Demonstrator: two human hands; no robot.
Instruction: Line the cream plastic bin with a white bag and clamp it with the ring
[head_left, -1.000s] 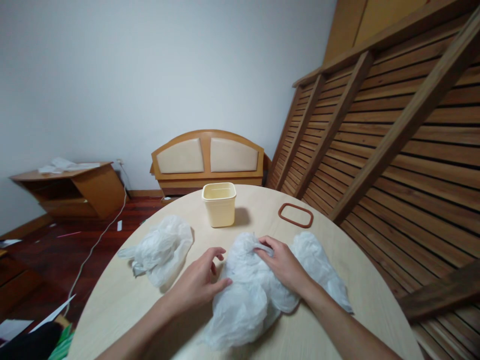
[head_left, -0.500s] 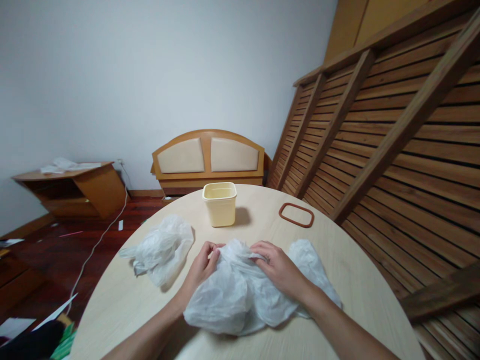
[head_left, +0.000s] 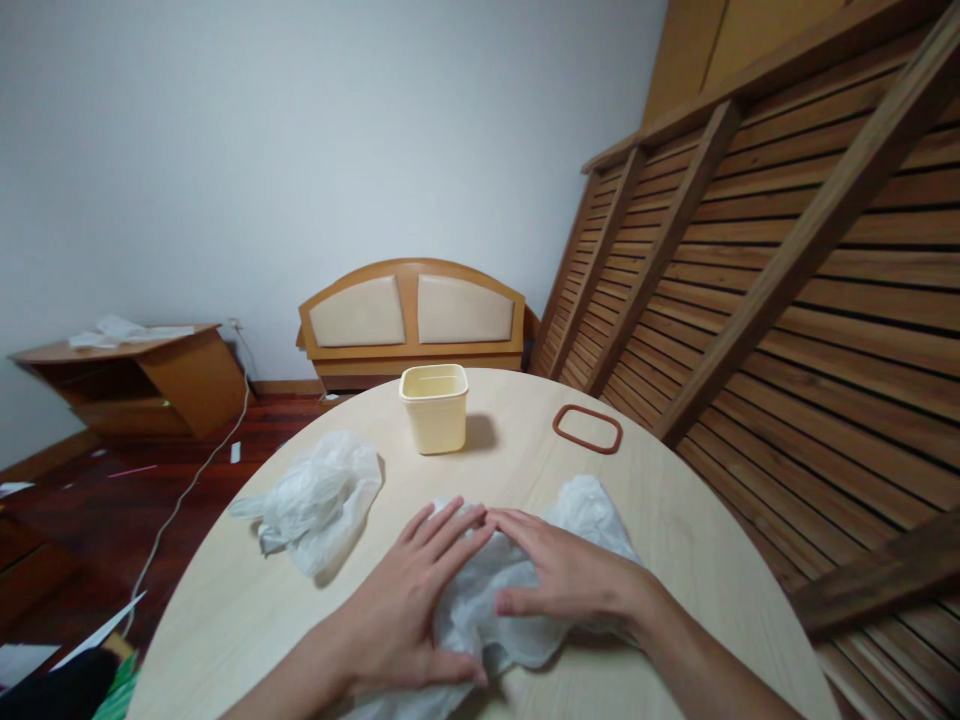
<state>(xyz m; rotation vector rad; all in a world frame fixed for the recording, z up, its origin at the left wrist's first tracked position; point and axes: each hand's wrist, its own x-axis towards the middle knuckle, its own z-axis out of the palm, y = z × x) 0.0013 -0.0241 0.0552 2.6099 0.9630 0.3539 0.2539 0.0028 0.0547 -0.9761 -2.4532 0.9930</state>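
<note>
A crumpled white plastic bag (head_left: 487,600) lies at the near middle of the round table, partly hidden under both hands. My left hand (head_left: 416,590) rests flat on its left part with the fingers spread. On its right part lies my right hand (head_left: 566,570), thumb apart from the stretched fingers; the fingertips of both hands meet near the bag's far edge. Further right, a puffed white part (head_left: 592,510) sticks out beyond my right hand. Another crumpled white bag (head_left: 322,500) sits at the left. A pale yellow square tub (head_left: 435,412), open at the top, stands upright behind the hands.
A brown rounded-rectangular ring (head_left: 587,447) lies flat at the table's back right. The round table's pale top (head_left: 697,600) has its edge close to a leaning wooden slatted frame (head_left: 750,290). A headboard (head_left: 412,310) and a low cabinet (head_left: 135,380) stand beyond.
Both hands have let go of the gathered bag and opened over it, pressing on it from above. The bag looks flatter and spreads nearer the front. The view has shifted slightly.
</note>
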